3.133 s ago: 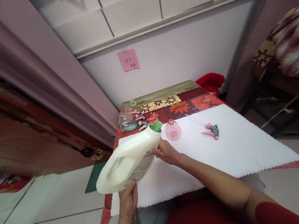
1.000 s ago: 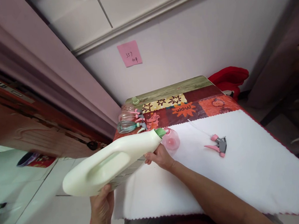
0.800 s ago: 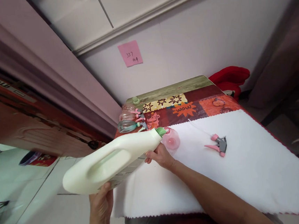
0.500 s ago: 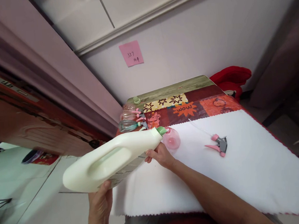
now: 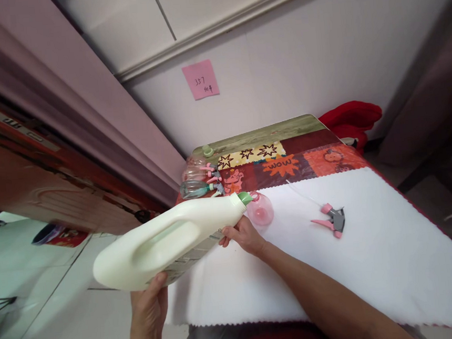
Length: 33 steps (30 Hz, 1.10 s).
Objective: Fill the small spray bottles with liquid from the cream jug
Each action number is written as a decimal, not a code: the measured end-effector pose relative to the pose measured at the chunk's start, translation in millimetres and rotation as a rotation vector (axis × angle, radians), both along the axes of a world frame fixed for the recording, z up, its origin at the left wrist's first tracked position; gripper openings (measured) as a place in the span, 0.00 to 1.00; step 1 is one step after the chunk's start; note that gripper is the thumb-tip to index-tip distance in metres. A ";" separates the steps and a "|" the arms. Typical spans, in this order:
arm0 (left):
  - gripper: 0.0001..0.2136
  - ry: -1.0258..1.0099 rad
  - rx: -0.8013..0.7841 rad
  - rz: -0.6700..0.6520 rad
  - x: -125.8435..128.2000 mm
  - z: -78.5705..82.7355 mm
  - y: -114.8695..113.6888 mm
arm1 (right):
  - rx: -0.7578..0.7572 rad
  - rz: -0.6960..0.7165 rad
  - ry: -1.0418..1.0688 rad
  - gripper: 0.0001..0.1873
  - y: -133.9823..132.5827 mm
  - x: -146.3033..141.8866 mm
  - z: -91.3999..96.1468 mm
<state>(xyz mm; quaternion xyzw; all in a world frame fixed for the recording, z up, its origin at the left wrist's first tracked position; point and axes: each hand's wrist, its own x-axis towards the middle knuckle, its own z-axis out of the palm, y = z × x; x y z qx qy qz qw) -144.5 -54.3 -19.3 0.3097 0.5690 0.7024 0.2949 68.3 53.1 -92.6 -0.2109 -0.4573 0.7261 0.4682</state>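
Observation:
A large cream detergent jug [image 5: 168,232] lies tilted across my view, its green spout [image 5: 245,197] at the mouth of a pink transparent spray bottle [image 5: 262,211]. My left hand [image 5: 152,297] supports the jug under its base end. My right hand [image 5: 243,236] grips it near the neck. Whether liquid flows from the spout I cannot tell. To the right, a pink and grey spray trigger head [image 5: 335,220] with a thin tube lies on the white cloth [image 5: 338,275].
Clear spray bottles [image 5: 194,188] with trigger heads lie at the table's left edge. A pale green cap [image 5: 207,150] sits behind them. Patterned cloth [image 5: 281,165] covers the table's back. A pink note [image 5: 201,80] is on the wall; a red item [image 5: 350,119] stands beyond the table.
Almost nothing differs. The whole view has shifted slightly, and the jug's base end sits a touch further left, with both hands keeping their hold.

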 end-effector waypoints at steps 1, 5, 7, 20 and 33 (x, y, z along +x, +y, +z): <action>0.34 0.000 0.001 -0.003 -0.3 0.1 0.2 | 0.002 0.002 -0.004 0.27 0.2 -0.1 -0.2; 0.36 -0.004 -0.004 -0.005 -1.5 -0.1 1.4 | 0.008 -0.001 -0.009 0.30 1.4 0.1 -0.8; 0.36 0.003 -0.007 -0.010 -2.8 -0.8 1.8 | 0.008 -0.001 -0.009 0.31 1.9 0.3 -1.0; 0.37 0.036 0.008 -0.039 5.5 10.8 1.7 | -0.008 -0.009 0.010 0.28 1.6 0.5 1.8; 0.37 0.021 -0.031 -0.027 7.6 14.4 0.9 | 0.010 -0.014 0.020 0.28 1.7 0.8 0.0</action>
